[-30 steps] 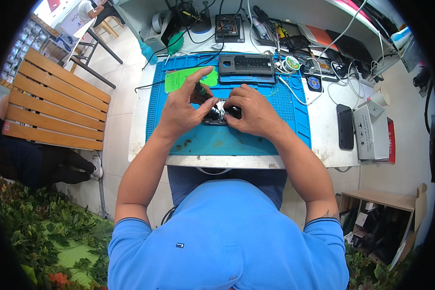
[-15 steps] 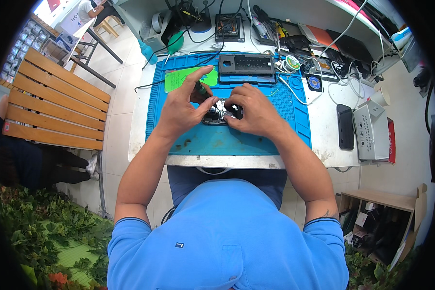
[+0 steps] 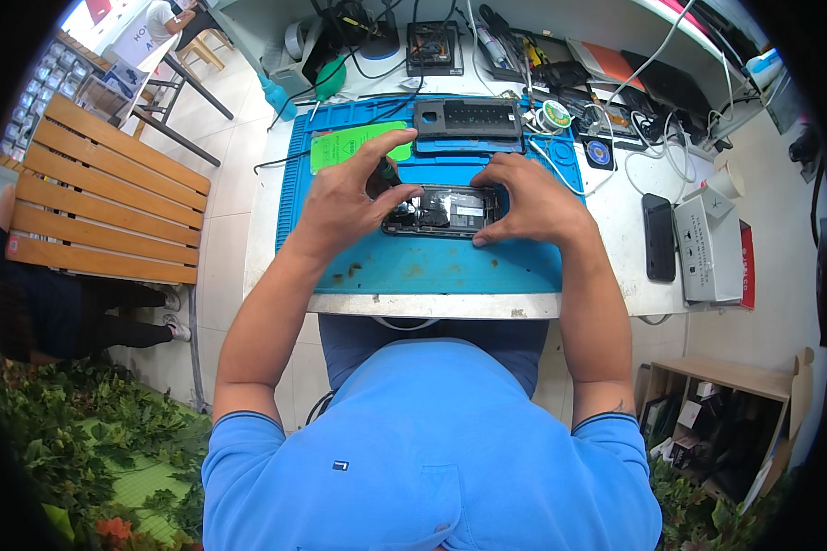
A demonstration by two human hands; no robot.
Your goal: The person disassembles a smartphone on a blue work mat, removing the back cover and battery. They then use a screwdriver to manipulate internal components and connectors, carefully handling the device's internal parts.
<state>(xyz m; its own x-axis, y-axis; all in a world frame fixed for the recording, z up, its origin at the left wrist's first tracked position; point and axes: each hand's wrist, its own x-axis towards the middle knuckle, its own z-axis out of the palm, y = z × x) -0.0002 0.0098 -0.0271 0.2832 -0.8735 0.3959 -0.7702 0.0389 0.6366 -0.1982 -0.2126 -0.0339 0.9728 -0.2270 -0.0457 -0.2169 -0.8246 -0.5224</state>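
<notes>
An opened phone point(image 3: 446, 210) lies on the blue mat point(image 3: 404, 271), its inner parts showing. My left hand point(image 3: 349, 193) is closed on a dark green tool handle point(image 3: 386, 173) at the phone's left end, index finger raised and thumb near the handle. My right hand point(image 3: 528, 202) grips the phone's right end between thumb and fingers. Behind the phone lie a black phone housing point(image 3: 467, 127) and a bright green pad point(image 3: 340, 147).
Cables, tools and a solder spool point(image 3: 554, 116) crowd the bench's back. At right are a black phone point(image 3: 660, 237) and a white box point(image 3: 708, 248). A wooden slatted seat point(image 3: 110, 184) stands left. Two other people appear at the left point(image 3: 170, 23).
My right hand has moved rightward, from over the middle of the phone to its right end, uncovering more of the phone's inside. My left hand stays around the tool.
</notes>
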